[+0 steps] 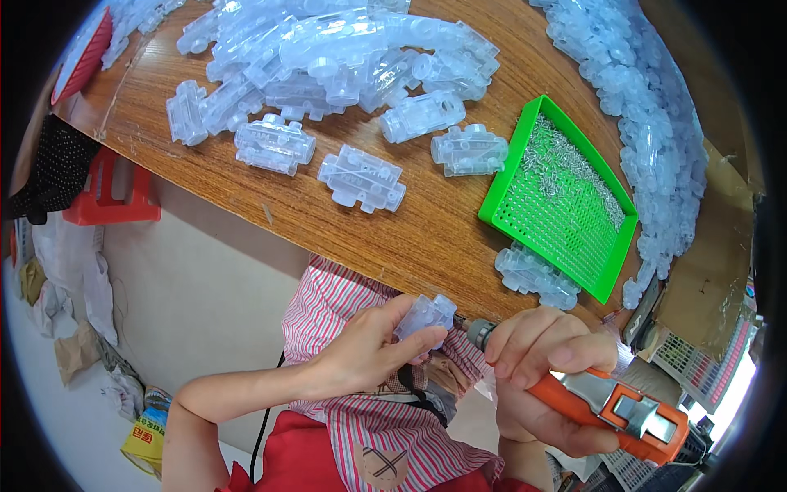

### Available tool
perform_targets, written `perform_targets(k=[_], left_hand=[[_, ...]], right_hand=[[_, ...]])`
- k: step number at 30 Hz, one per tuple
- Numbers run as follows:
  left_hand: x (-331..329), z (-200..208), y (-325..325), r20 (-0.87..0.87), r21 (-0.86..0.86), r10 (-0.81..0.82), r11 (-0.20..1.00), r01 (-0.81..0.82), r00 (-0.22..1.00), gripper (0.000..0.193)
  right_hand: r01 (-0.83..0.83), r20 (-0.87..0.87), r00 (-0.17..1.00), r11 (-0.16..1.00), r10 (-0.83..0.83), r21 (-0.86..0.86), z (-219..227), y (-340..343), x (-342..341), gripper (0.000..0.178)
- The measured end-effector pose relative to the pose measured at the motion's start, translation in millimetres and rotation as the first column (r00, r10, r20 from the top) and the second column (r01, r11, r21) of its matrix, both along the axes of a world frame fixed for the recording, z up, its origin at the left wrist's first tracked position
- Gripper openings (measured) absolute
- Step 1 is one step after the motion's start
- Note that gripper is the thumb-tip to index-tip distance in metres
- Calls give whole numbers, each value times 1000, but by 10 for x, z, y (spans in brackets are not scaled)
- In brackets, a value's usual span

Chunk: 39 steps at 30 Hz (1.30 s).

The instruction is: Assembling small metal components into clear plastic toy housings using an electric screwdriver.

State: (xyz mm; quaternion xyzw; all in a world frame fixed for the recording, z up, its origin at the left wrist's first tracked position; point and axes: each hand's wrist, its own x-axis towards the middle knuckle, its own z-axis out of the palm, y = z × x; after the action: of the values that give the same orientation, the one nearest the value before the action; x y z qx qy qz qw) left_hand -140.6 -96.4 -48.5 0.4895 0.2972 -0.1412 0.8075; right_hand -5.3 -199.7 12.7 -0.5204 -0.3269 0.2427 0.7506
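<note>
Between the thumb and fingers of my left hand (pixel 361 348) is a clear plastic housing (pixel 426 318), held just off the table's front edge. My right hand (pixel 545 365) wraps round an orange electric screwdriver (pixel 611 402), whose grey nose and bit point left at the housing. Whether the tip touches the plastic I cannot make out. On the table, a green perforated basket (pixel 566 238) holds many small silver screws (pixel 557 168). One more clear housing (pixel 537 277) lies partly under the basket's near edge.
A heap of clear housings (pixel 328 49) covers the back of the wooden table (pixel 270 205), with several loose ones in front. Another long pile of clear parts (pixel 648 148) runs down the right side. A red stool (pixel 115 193) and bags stand at left; a cardboard box (pixel 713 246) at right.
</note>
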Motion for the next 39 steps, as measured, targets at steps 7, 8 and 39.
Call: perform_targets(k=[7,8,39], left_hand=[[-4,-3,-12,16,32,-2,999,1,1000,32],[-6,-14,-20,49,30,15,999,-17,999,32],[-173,-59,-146,65,-185,184,968,-170,981,30]], right_hand=[[-23,29,999,1000,23,-3,-19,7,-24,75],[-24,40,999,1000,25,-2,-8,9,-33,76],[47,57,997,997,-50,54,238,29,118,71]])
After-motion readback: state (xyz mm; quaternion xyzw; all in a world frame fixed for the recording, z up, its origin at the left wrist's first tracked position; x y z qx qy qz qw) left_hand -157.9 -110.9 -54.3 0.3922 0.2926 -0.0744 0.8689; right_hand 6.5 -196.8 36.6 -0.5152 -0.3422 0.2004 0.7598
